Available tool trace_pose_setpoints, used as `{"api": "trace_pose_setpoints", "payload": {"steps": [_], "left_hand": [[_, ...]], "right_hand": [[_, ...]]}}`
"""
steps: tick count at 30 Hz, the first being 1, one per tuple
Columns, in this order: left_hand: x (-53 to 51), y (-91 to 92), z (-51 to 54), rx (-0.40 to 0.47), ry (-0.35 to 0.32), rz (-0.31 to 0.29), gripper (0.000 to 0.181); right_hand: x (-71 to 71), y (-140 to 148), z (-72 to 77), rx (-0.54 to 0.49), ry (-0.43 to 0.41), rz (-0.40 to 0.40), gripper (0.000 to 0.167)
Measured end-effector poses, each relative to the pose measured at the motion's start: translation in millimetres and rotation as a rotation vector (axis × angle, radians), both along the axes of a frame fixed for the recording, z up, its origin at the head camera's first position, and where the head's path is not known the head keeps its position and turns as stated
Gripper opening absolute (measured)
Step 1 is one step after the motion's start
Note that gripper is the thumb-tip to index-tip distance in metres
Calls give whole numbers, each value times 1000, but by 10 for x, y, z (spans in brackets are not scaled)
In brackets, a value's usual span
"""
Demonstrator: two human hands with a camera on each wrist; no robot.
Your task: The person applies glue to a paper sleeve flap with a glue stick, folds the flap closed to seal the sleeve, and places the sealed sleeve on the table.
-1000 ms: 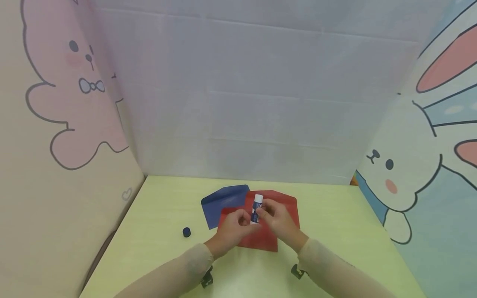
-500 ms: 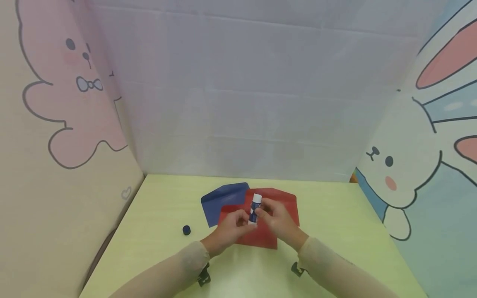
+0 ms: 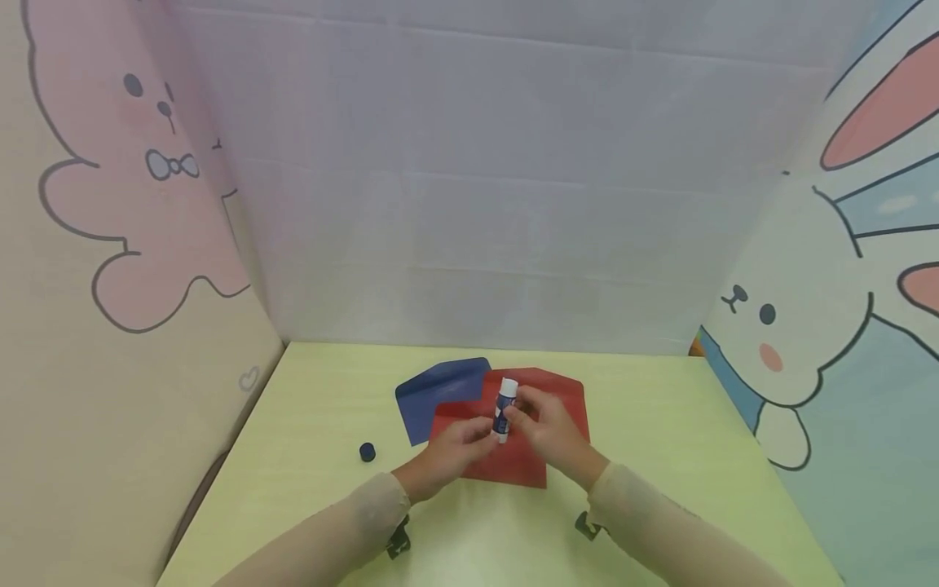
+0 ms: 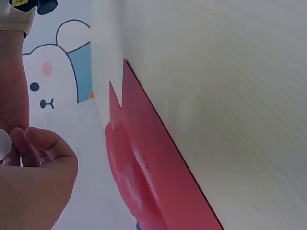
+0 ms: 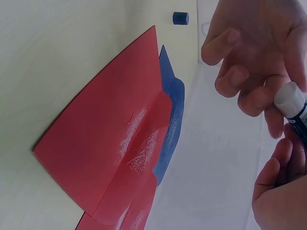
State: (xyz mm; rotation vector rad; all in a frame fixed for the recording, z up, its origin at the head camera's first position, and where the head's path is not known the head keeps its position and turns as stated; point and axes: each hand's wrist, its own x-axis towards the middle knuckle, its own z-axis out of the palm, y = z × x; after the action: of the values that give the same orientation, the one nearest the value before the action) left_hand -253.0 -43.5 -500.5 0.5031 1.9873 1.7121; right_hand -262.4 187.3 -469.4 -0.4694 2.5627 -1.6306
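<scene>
Step in hand is prob. winding the glue stick [image 3: 502, 405] at its lower end, over the red envelopes [image 3: 517, 469]; next move likely calls for a steady R grip, then fetching the navy cap [image 3: 368, 452]. R hand [image 3: 552, 430] pinches stick near upright; L hand [image 3: 447, 454] has fingers loosely bent by that end, can't tell if pinching

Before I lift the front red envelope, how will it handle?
The front red envelope is likely light and bendy, given its thin edge. Its flap may swing, since it lies open. White smears there might feel tacky.
</scene>
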Motion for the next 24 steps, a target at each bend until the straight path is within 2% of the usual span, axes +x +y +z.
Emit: {"api": "trace_pose_setpoints", "payload": {"steps": [3, 5, 9, 12, 14, 18, 24], "left_hand": [[-15, -5, -5, 20, -35, -31, 42], [-24, 15, -10, 21, -27, -18, 39], [-2, 96, 1, -3, 19, 87, 26], [28, 157, 25, -14, 31, 175, 31], [37, 180, 32, -13, 23, 207, 37], [46, 190, 38, -5, 28, 217, 38], [60, 159, 41, 6, 39, 189, 34]], "right_hand": [[0, 5, 15, -9, -8, 11, 23], [4, 5, 21, -16, -12, 5, 24], [6, -13, 22, -26, -2, -1, 24], [7, -30, 15, -29, 6, 7, 23], [11, -39, 13, -31, 9, 8, 23], [26, -41, 24, -27, 7, 2, 23], [24, -37, 25, -23, 13, -12, 22]]}}
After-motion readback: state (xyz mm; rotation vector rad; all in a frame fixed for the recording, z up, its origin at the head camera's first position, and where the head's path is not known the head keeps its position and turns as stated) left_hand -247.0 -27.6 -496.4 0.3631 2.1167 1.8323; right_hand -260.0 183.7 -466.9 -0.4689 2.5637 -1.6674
